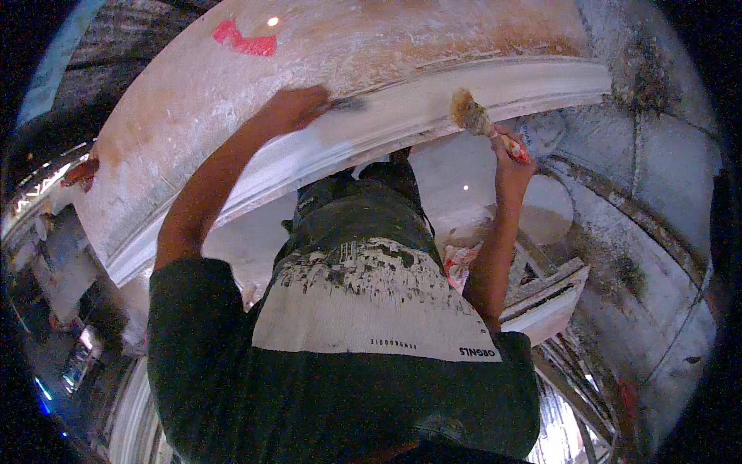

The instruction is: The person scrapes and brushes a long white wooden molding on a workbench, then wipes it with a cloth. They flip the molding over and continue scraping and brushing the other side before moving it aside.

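My left hand [297, 108] is closed, knuckles up, over a long white moulding strip [402, 100]. A dark, blurred thin shape [352, 102] sticks out past its fingers onto the strip; its kind cannot be made out. My right hand [512, 174] grips a paintbrush [470, 114] by its red and white handle, to the right and on the near side of the strip. The pale, clumped bristles point up and left, in front of the strip's near edge. Behind the strip spreads a worn, white-smeared board-like surface [433, 39].
A red patch [246, 39] marks the far left of the worn surface. Right of my right arm lies a pale round shape [546, 207], near a wooden frame piece [545, 298]. Stained grey flooring [649, 255] extends along the right. Dim clutter [66, 263] fills the left side.
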A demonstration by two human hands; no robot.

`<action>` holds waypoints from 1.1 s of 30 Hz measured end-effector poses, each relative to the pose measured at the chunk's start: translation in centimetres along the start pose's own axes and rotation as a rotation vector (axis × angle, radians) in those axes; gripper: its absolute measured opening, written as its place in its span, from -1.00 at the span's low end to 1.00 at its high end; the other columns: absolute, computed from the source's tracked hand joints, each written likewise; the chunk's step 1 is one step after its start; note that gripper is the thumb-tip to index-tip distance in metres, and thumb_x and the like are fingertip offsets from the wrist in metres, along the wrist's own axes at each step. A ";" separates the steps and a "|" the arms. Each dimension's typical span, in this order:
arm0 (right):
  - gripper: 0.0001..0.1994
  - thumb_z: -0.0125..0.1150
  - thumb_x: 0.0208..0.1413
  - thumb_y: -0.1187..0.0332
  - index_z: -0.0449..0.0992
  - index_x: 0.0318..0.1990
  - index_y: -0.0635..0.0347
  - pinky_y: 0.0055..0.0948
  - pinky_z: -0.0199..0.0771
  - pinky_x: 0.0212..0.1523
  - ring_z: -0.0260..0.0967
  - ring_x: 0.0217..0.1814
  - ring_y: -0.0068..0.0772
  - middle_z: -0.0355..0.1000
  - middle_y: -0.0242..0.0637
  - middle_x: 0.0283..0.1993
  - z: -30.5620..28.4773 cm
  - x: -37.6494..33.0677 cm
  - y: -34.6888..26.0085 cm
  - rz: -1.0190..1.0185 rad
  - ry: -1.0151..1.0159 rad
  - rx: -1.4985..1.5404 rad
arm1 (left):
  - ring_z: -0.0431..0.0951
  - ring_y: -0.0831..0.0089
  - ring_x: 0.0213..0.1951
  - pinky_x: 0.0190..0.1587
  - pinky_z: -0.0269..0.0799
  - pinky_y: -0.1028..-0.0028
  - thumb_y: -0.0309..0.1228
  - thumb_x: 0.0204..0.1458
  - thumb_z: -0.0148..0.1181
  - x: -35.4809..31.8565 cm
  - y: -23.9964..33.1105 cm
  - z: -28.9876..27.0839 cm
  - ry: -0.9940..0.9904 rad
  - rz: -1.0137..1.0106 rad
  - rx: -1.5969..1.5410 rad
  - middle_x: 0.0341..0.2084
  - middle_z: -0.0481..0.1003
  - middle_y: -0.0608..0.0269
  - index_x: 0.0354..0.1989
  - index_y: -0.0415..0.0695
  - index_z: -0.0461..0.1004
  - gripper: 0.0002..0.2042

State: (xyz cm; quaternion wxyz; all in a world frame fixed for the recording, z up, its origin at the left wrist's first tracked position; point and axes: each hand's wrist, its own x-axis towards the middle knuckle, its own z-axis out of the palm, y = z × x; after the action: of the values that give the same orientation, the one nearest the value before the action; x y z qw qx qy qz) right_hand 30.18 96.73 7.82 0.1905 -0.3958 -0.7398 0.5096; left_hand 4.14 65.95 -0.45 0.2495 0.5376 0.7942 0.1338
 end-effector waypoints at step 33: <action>-0.80 0.28 -0.05 0.41 0.54 -0.26 0.29 -0.64 0.37 -0.29 0.36 -0.36 -0.62 0.47 -0.37 -0.34 -6.7 0.9 5.8 0.183 0.105 0.034 | 0.44 0.08 -0.07 -0.08 0.41 0.23 -0.23 0.01 0.05 20.9 13.9 0.0 0.039 -0.037 -0.050 -0.04 0.38 0.00 -0.11 -0.10 0.40 -0.70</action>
State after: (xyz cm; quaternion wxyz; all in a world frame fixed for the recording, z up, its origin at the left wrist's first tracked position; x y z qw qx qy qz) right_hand 36.50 102.49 5.20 0.1884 -0.4844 -0.6808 0.5161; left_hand 8.84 90.55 0.96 0.2497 0.5139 0.8051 0.1595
